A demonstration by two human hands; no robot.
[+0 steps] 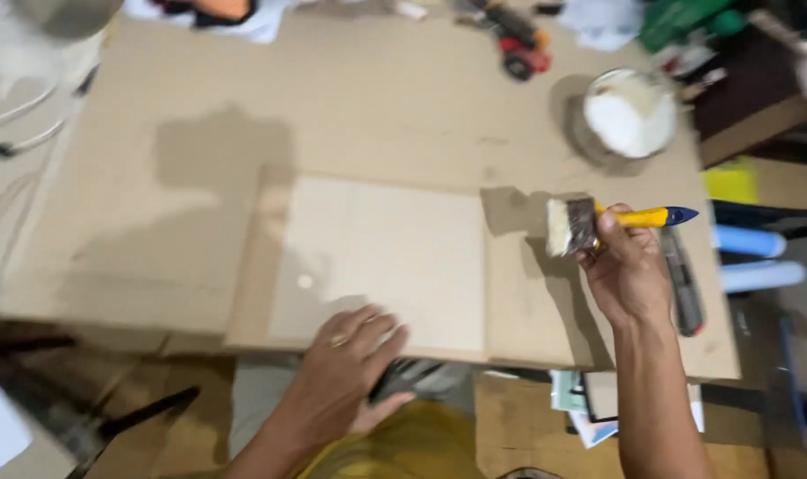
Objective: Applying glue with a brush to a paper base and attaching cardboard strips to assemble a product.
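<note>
The left hand (346,368) lies flat, fingers spread, on the near edge of a pale square board (381,257) resting on the cardboard-covered table (199,133). The right hand (625,270) grips a yellow-handled paintbrush (598,222) just right of the board. Farther back stands a tub of white paste (629,113).

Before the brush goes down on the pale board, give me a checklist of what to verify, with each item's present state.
1. Paintbrush gripped in the right hand: ok.
2. Bristles loaded with white: ok, they look coated.
3. Left hand pressing the near edge of the pale board: ok.
4. Board lying flat on the cardboard sheet: ok.
5. White tub open and close by the brush: ok.
6. Utility knife away from the board: ok, but it lies right beside the right hand.
</note>
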